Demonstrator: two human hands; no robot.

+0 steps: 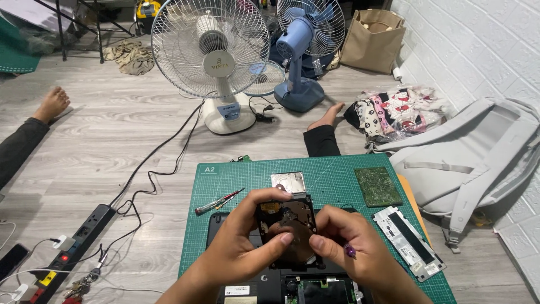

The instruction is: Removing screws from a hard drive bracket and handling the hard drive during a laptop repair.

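My left hand and my right hand together hold an opened black hard drive above the green cutting mat. Its shiny platter faces me, and both thumbs rest on the platter. A small purple-tipped tool is pinched in my right fingers. Under my hands lies a black laptop, bottom side up and partly opened. A silver hard drive part lies on the mat just beyond the drive.
On the mat lie a red-handled screwdriver, a green circuit board and a silver cover panel. Two fans stand on the wooden floor ahead. A power strip with cables lies left, a grey backpack right.
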